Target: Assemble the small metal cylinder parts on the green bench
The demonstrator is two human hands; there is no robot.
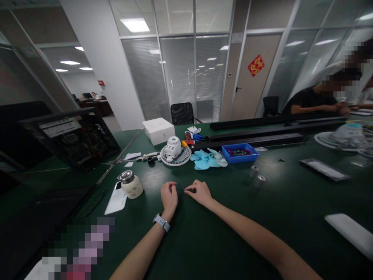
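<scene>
A jar (132, 188) is standing near the left edge of the counter (189, 237). To its right, the fan (174, 147) is sitting toward the far edge, straight beyond the left hand (169, 196), whose fingers are curling loosely; whether they are gripping anything is not showing. The right hand (201, 192) is pinching, thumb and forefinger almost meeting, anything between them being too small to make out. The blades (203, 159) are lying beyond this nearer hand, toward the far edge, their spread running roughly along it, a tray (242, 158) sitting just to their right
</scene>
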